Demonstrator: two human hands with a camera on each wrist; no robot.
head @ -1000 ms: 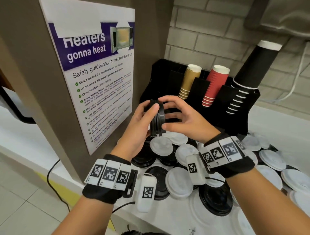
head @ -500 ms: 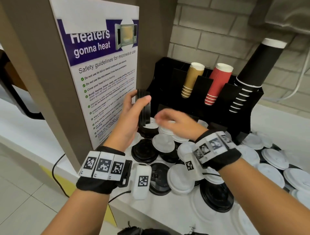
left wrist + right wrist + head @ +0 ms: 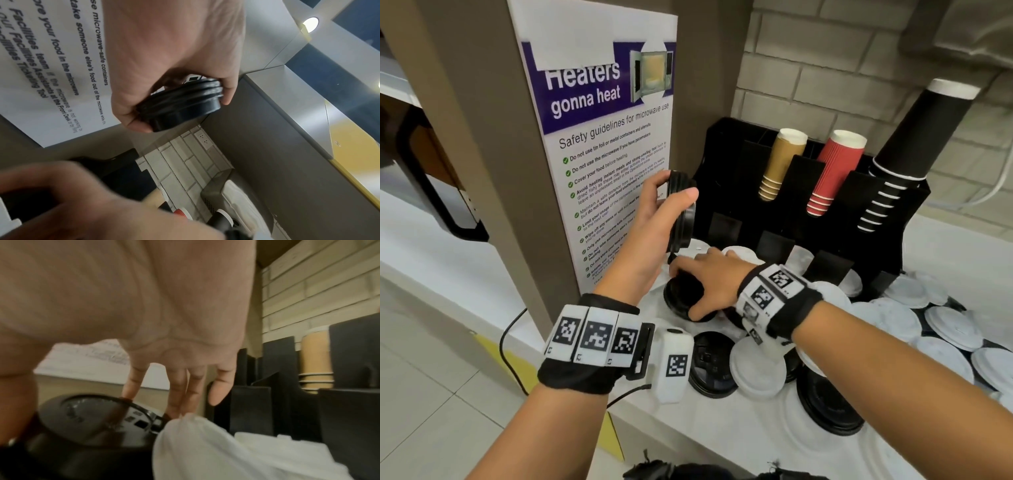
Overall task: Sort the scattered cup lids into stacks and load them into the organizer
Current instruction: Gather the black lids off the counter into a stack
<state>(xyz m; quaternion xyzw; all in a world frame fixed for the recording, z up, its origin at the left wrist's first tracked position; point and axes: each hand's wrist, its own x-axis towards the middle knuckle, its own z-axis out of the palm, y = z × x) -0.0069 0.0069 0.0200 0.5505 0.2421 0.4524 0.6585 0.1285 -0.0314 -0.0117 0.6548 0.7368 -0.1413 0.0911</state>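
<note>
Left hand (image 3: 654, 219) wrapped in a firm grip round a stack of black lids (image 3: 681, 212), thumb on one rim and fingers on the other, stack held on edge above the desk (image 3: 722, 435) and just in front of the safety poster (image 3: 602, 137). In the left wrist view, same stack of black lids (image 3: 183, 104) pinched between thumb and fingertips, ribbed rims nested tight.

Right hand (image 3: 709, 277) lower down, fingers spread and angled down over a black lid (image 3: 681, 298) lying on the desk; fingertips (image 3: 131, 389) touching its far rim, thumb at the near side, grip closing round it. A white lid (image 3: 205, 443) leaning against that black lid.

More lids, black and white, scattered and overlapping across the desk to the right (image 3: 941, 329). Black organizer (image 3: 784, 202) standing behind the hands against the brick wall, with a tan cup stack (image 3: 780, 164), a red cup stack (image 3: 835, 171) and a black cup stack (image 3: 914, 144) tilted in its upper slots.
</note>
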